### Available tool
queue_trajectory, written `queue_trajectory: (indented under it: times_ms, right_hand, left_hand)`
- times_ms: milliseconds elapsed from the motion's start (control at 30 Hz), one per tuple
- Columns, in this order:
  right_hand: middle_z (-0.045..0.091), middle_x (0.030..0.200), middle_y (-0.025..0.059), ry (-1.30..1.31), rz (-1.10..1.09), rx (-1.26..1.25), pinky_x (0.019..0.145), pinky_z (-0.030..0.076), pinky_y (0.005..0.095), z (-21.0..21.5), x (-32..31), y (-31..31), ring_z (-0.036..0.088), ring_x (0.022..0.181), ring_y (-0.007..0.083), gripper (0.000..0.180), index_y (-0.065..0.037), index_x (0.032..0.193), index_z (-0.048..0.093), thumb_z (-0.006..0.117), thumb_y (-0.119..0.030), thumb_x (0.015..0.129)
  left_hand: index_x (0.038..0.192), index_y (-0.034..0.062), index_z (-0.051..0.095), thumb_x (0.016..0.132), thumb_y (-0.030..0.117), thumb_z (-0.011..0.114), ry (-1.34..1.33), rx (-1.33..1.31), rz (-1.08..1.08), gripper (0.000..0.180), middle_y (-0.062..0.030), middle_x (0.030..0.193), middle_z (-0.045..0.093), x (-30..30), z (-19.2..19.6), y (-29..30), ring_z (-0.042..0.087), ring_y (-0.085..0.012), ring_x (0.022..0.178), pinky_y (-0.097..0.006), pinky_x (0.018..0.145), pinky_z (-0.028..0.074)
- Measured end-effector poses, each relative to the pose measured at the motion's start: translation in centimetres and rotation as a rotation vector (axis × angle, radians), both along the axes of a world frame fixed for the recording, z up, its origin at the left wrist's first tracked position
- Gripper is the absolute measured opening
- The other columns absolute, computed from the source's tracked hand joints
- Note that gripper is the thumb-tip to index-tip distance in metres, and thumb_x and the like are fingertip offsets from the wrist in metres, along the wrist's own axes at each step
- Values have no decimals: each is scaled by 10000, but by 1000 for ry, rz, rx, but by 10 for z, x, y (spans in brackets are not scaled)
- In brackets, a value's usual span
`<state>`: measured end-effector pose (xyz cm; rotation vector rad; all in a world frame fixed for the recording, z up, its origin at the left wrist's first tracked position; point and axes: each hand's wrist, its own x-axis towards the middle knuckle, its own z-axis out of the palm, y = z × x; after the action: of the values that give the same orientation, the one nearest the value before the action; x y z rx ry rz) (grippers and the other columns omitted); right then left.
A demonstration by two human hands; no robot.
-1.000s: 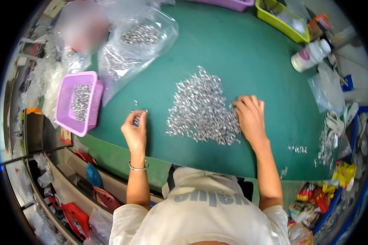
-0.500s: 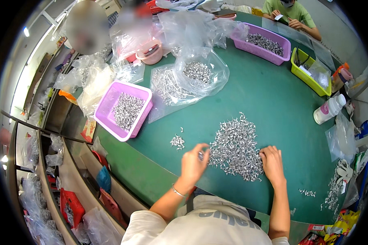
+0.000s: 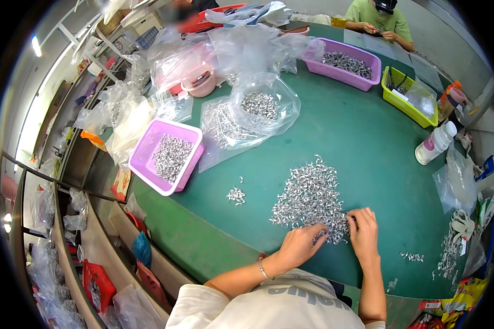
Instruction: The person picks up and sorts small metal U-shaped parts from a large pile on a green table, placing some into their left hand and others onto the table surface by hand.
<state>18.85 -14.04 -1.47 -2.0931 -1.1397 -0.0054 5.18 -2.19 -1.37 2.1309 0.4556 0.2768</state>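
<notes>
A broad pile of small curved silvery metal pieces point(image 3: 307, 192) lies on the green table in front of me. At its near edge my left hand point(image 3: 301, 244) is closed, with several of the shiny pieces showing between thumb and fingers. Just to the right, my right hand point(image 3: 364, 233) reaches the pile's right edge with curled fingertips pressed together. What sits in those fingertips is too small to make out. A small separate heap of similar pieces point(image 3: 236, 196) lies to the left, and a short row of pieces point(image 3: 411, 256) to the right.
A purple basket point(image 3: 142, 159) of metal pieces stands at left, beside a clear bag point(image 3: 287, 104) holding more. Farther back are another purple basket point(image 3: 340, 78) and a yellow-green basket point(image 3: 405, 109). A white bottle point(image 3: 434, 143) stands at right. Across the table sits a co-worker point(image 3: 387, 22).
My left hand has moved right, from the pile's left side to its near edge, close to my right hand. My right hand has shifted slightly down, its fingers more curled. The view has tilted slightly.
</notes>
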Motion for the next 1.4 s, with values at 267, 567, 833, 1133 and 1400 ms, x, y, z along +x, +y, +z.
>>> queue_trajectory:
  times_ms: [267, 567, 833, 1133, 1400]
  right_hand:
    - [611, 822, 101, 917, -178, 428, 639, 467, 250, 3, -14, -14, 583, 700, 154, 99, 41, 884, 584, 576, 44, 785]
    - [615, 855, 118, 1235, -86, 697, 728, 493, 259, 19, -46, -25, 598, 800, 151, 137, 47, 919, 551, 577, 57, 786]
    - [617, 867, 122, 1150, -101, 695, 737, 492, 255, 27, -51, -29, 603, 807, 156, 129, 60, 905, 555, 572, 86, 780]
    - [636, 815, 136, 481, -98, 617, 660, 490, 275, 32, -56, -26, 616, 733, 209, 152, 53, 834, 601, 629, 112, 697]
    - [635, 787, 127, 638, -149, 621, 640, 483, 273, 34, -58, -28, 612, 716, 203, 146, 44, 806, 602, 647, 100, 680]
  left_hand:
    - [932, 53, 624, 765, 74, 640, -181, -288, -10, 169, -56, 772, 646, 10, -3, -9, 578, -113, 632, -260, 604, 456]
    - [909, -9, 610, 727, -38, 644, -218, -640, 16, 188, 7, 672, 558, 16, 25, -20, 479, -31, 638, -185, 638, 401]
    - [872, 5, 628, 711, -42, 663, -242, -506, 23, 170, 8, 627, 521, 12, 31, -22, 462, -40, 590, -185, 559, 391]
    - [866, -19, 616, 710, -75, 639, -256, -570, 23, 168, -4, 684, 558, 9, 33, -24, 477, -37, 622, -178, 557, 382]
    - [869, -1, 593, 758, -11, 626, -167, -726, -36, 116, 30, 610, 492, 12, 30, -21, 406, -20, 530, -163, 469, 305]
